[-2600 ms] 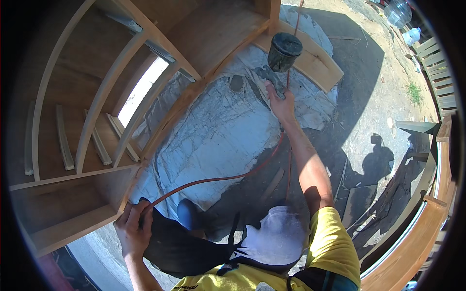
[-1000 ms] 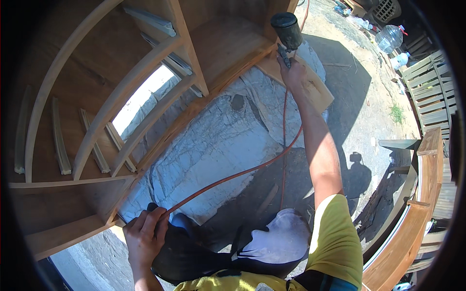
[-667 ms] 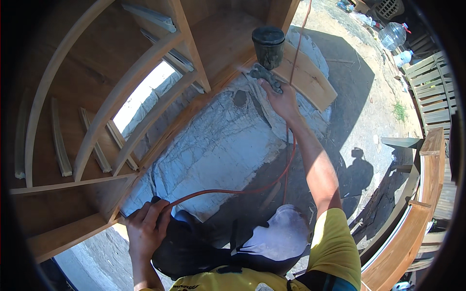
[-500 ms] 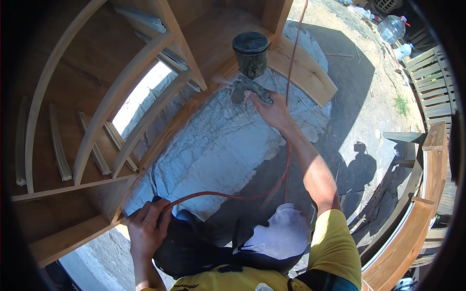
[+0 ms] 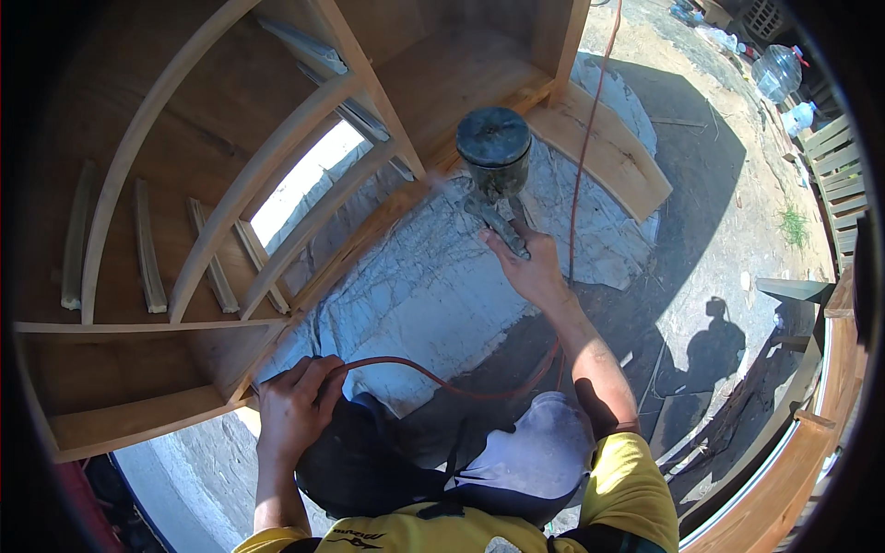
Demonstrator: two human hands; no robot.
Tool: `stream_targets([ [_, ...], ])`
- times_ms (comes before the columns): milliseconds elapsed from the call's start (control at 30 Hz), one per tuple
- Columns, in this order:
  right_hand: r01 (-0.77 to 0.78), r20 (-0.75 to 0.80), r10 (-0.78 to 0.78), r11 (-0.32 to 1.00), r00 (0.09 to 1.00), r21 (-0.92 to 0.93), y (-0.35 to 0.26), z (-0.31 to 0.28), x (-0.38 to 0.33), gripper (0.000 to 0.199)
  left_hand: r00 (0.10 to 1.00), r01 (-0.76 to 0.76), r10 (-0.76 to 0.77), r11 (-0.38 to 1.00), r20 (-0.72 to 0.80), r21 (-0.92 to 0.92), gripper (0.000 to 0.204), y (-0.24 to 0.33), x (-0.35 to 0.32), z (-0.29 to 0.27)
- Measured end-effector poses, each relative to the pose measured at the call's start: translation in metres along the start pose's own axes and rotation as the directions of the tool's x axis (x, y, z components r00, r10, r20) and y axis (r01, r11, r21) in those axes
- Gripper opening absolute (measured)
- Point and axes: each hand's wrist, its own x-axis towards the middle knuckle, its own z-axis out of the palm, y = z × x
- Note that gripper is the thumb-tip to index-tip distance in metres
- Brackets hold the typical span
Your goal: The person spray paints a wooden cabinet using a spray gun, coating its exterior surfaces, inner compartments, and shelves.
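Observation:
My right hand is closed round the handle of a spray gun. The gun has a dark, paint-stained cup with a lid on top. A faint whitish mist shows between its front and the wooden edge of a cabinet. Low on the left, my left hand grips an orange-red air hose beside the cabinet's lower corner. From there the hose curves right, across my knees, and up behind my right hand.
Curved slats span the cabinet's open front. Crumpled, pale sheeting covers the ground beneath the gun. A curved board lies at the far right of it. Curved wooden pieces, a slatted panel and plastic bottles stand further right.
My right hand has drawn the spray gun back toward me along the cabinet edge, and more of its handle shows. My left hand keeps its hold on the hose. The whole view has shifted slightly.

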Motion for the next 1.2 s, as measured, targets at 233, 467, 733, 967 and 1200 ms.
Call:
stream_targets([
  [233, 0.141, -0.063, -0.141, 0.99, 0.988, -0.005, -0.086, -0.043, -0.003, 0.04, 1.0, 0.0, 0.0, 1.0, -0.023, -0.004, 0.016, 0.003, -0.012, -0.004],
  [467, 0.361, -0.169, -0.354, 0.932, 0.92, 0.014, -0.157, -0.077, 0.004, 0.052, 0.995, -0.034, 0.036, 0.999, -0.091, 0.019, 0.014, 0.012, -0.029, -0.007],
  [733, 0.536, -0.288, -0.519, 0.844, 0.805, -0.023, -0.237, -0.103, 0.011, 0.053, 0.987, -0.035, 0.04, 0.999, -0.156, 0.034, 0.015, 0.023, -0.053, -0.018],
  [967, 0.659, -0.358, -0.653, 0.742, 0.667, -0.126, -0.302, -0.123, 0.021, 0.051, 0.987, -0.035, 0.033, 0.999, -0.156, -0.007, 0.015, 0.027, -0.069, -0.022],
  [1200, 0.636, -0.401, -0.647, 0.75, 0.649, -0.181, -0.327, -0.127, 0.02, 0.046, 0.978, -0.089, 0.086, 0.996, -0.192, -0.01, 0.014, 0.024, -0.074, -0.022],
])
